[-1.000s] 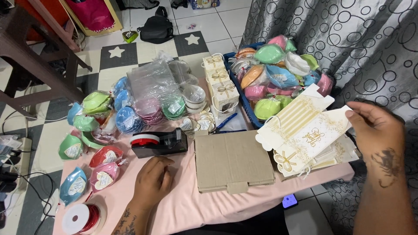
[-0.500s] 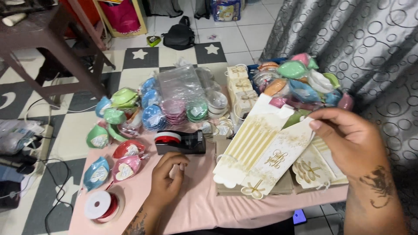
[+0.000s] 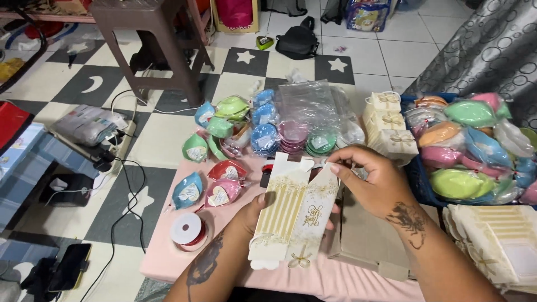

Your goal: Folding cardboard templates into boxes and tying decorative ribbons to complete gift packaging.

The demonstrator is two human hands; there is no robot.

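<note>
Both hands hold a flat cream-and-gold cardboard gift box (image 3: 293, 215) upright over the pink table (image 3: 162, 257). My left hand (image 3: 251, 212) supports it from behind and below. My right hand (image 3: 366, 182) pinches its upper right edge. Behind the box lies a black tape dispenser (image 3: 266, 174), mostly hidden. A flat brown cardboard sheet (image 3: 369, 240) lies under my right wrist.
Heart-shaped wrapped items (image 3: 218, 193) and a red ribbon spool (image 3: 187, 230) lie at left. Stacked small dishes in clear bags (image 3: 296, 131), folded gift boxes (image 3: 389, 126), a blue crate of coloured packets (image 3: 475, 151) and a stack of flat boxes (image 3: 498, 246) sit around. A stool (image 3: 151, 45) stands on the floor.
My right hand carried the flat box from the right stack to the table's centre. My left hand left the table and took hold of the box from behind.
</note>
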